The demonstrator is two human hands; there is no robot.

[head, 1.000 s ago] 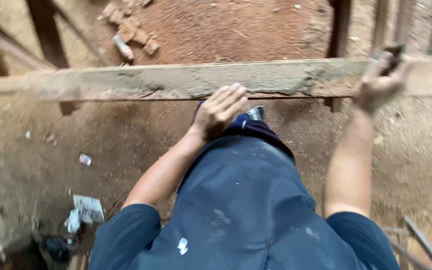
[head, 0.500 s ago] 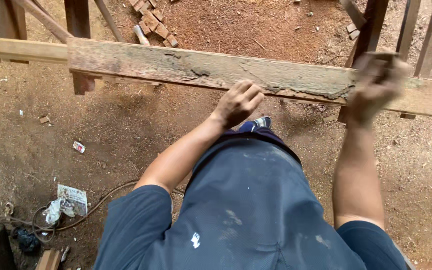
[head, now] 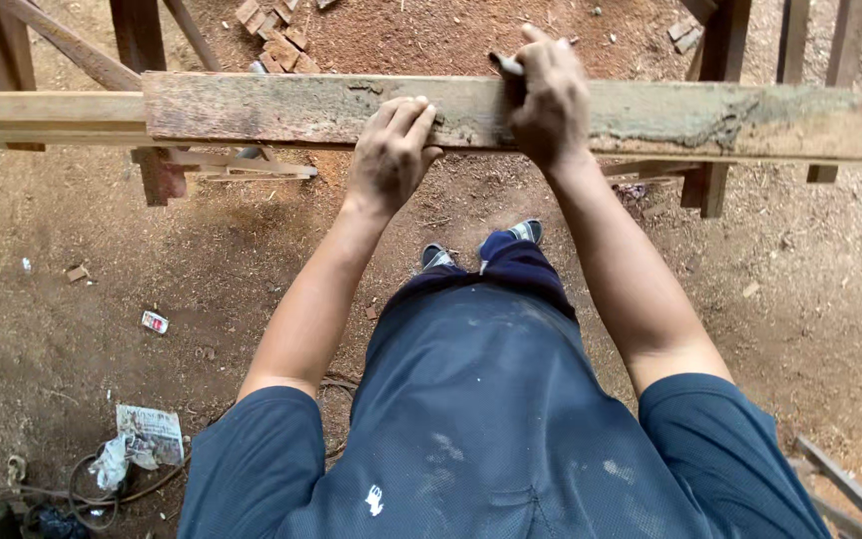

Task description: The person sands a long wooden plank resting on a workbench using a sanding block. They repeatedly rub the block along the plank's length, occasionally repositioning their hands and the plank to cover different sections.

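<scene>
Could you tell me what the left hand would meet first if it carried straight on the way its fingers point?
The left hand already rests on the weathered plank; straight on it would cross the plank's top, then probably reach only dirt ground beyond, though depth is unclear.

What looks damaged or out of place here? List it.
The long plank under the left hand and right hand is weathered, with a crusty grey patch along its edge. Crumpled paper and wood offcuts litter the dirt ground.

1. Soft, even daylight fills the view; no glare anywhere.
2. Shadows are faint, a dim patch lying on the dirt floor (head: 102, 299) under the plank (head: 281, 108).
3. Focus is fairly sharp; the right hand (head: 549, 95) looks perhaps slightly blurred.
4. Edges bend mildly.
</scene>
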